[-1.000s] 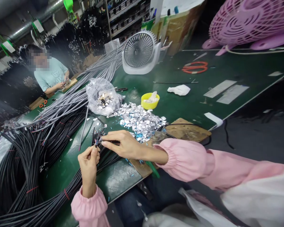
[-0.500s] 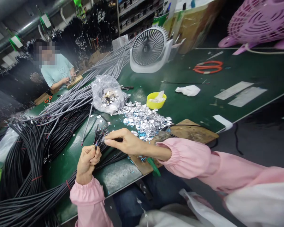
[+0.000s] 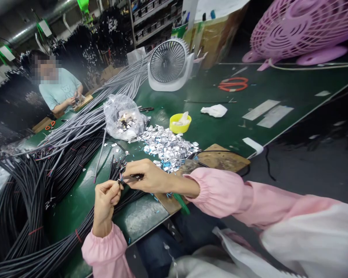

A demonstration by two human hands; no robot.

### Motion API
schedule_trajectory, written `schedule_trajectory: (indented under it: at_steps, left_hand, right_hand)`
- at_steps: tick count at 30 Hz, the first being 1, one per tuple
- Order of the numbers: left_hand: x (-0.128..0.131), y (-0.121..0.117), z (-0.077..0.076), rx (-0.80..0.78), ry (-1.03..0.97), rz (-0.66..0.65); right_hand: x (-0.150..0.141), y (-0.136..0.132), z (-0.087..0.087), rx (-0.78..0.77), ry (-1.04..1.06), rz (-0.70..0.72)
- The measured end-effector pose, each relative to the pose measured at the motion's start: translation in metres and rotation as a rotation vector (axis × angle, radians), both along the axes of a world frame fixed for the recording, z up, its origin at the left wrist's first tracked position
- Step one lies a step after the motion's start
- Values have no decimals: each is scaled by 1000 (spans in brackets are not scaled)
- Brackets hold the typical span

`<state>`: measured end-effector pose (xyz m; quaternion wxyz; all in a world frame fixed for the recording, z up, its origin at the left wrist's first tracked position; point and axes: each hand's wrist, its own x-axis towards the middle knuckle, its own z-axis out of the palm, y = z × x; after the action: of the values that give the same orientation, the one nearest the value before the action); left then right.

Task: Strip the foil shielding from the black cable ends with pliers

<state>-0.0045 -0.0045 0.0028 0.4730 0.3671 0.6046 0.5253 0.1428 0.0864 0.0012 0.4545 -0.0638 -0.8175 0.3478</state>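
My left hand (image 3: 106,197) is closed in a pinch on a black cable end (image 3: 120,182), where thin coloured wires stick out. Held in my right hand (image 3: 149,175) is a small tool with a black handle and grey metal blade (image 3: 130,179); its exact kind is partly hidden by my fingers. The blade lies right at the coloured wires, beside my left fingertips. Behind both hands lie more black cable ends (image 3: 113,168). A bound bundle of black cables (image 3: 63,241) runs left of my left wrist.
Silver foil scraps (image 3: 169,148) lie beyond my right hand, near a clear plastic bag (image 3: 124,119) and a yellow dish (image 3: 179,124). Grey cables (image 3: 89,116) cross the green table. A white fan (image 3: 169,67), orange-handled scissors (image 3: 233,83) and a wooden board (image 3: 226,158) are farther right. A co-worker (image 3: 59,88) sits opposite.
The view has swung slightly to the right. My right hand has turned and brought the tool's blade against the wires; my left hand keeps its pinch on the cable.
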Motion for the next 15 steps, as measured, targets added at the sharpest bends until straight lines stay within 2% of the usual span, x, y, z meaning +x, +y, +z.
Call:
schedule_trajectory:
  at_steps: [5,8,10,12,14,15]
  left_hand:
    - [1,2,-1,32,-10,11]
    - [1,2,0,35,4,-35]
    - [0,1,0,14,-7,-91]
    - [-1,1,-1,-5,-22,-137]
    - [-2,0,-4,44,-41,-135]
    - [-2,0,-6,99,-45,-110]
  right_hand:
    - [1,1,0,27,-62,-13]
    - [1,1,2,-113,-92,65]
    - [0,-2,4,-313,-83,194]
    - [-2,-6,5,-620,-87,379]
    - [-5,-11,7,-925,-96,549]
    - [-7,-14,8,-1033,-87,583]
